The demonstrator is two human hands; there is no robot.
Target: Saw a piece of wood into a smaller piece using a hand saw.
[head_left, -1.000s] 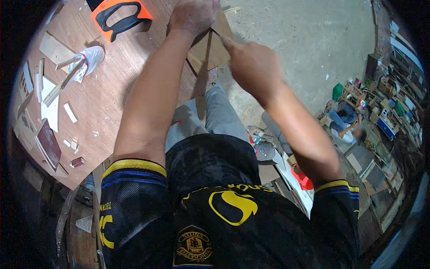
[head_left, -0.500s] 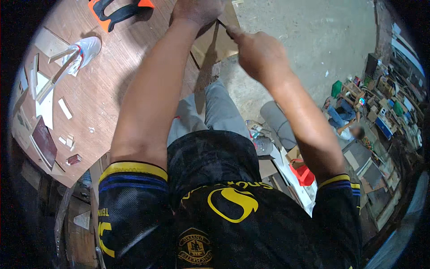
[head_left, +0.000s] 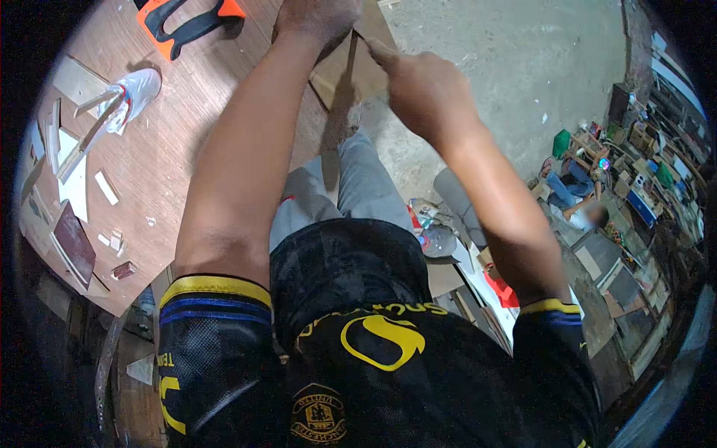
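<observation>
At the top of the view, my left hand (head_left: 321, 22) is curled over a brown board (head_left: 370, 71) at the table's edge, its fingertips mostly hidden. My right hand (head_left: 418, 89) is closed, index finger stretched toward that board; what its curled fingers hold is hidden. A long, narrow dark strip (head_left: 336, 134) runs down from between my hands past the board; I cannot make out what it is. To the left, an orange-and-black saw handle (head_left: 157, 33) lies on the wooden table (head_left: 187, 112).
A white bag (head_left: 138, 97) with wood strips, offcuts (head_left: 75, 243) on the table. At right: concrete floor (head_left: 508, 67), a seated person (head_left: 579, 201) among heaped wood and boxes, a red object (head_left: 504, 291) and a plastic jug (head_left: 437, 243) below my right forearm.
Both hands appear higher in the view than a second ago, still at the board. The table and saw handle have shifted up and left in view.
</observation>
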